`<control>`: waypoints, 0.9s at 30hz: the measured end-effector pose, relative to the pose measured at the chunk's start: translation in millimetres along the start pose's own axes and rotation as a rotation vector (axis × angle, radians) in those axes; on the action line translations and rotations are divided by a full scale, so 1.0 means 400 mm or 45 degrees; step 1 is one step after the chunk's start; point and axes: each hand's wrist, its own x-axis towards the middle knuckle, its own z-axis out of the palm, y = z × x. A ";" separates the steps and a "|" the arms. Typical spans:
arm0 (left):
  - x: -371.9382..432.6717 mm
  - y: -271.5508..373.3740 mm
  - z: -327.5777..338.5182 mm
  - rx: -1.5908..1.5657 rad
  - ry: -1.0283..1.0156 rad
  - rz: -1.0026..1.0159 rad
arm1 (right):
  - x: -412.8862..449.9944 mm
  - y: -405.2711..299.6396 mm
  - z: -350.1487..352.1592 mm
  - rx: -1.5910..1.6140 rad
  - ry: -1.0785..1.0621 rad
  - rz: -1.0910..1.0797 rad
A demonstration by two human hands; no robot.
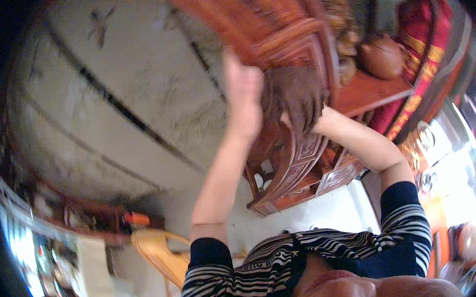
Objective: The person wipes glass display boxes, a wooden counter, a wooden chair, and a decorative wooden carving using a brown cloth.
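Note:
A dark brown cloth [294, 90] lies against the carved front of a reddish-brown wooden cabinet [292, 37]. My right hand [319, 120] grips this cloth, whose folds hide most of the fingers. Just left of the cloth, my left hand [243, 82] is raised beside the cabinet's edge. Motion blur hides how its fingers are set, and whether it touches the wood or the cloth cannot be told.
A carved golden-brown figure [341, 29] and a rounded brown vessel [382, 55] stand on the cabinet's right side, near red fabric with gold patterns [417, 53]. Lower left is a yellow wooden chair [158, 249]. Grey floor with dark lines [136, 118] spreads to the left.

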 end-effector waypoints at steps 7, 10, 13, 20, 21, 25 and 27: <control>-0.382 0.026 0.018 -0.622 0.359 -0.459 | 0.088 -0.230 -0.112 0.928 -0.145 -0.447; -0.538 0.082 -0.072 -0.933 0.846 -0.981 | 0.079 -0.420 -0.046 1.204 -0.471 -0.199; -0.651 0.062 -0.278 -0.838 1.081 -1.006 | 0.168 -0.573 0.119 1.350 -0.007 0.066; -0.682 0.200 -0.657 -0.206 1.501 -0.959 | 0.289 -0.713 0.509 1.313 -0.533 0.066; -0.679 0.201 -0.700 -0.219 1.482 -0.965 | 0.288 -0.705 0.573 1.300 -0.655 0.129; -0.662 0.178 -0.847 -0.130 1.318 -1.048 | 0.350 -0.631 0.769 1.298 -0.887 0.380; -0.627 0.140 -0.924 0.001 1.066 -1.146 | 0.434 -0.581 0.854 1.305 -0.923 0.435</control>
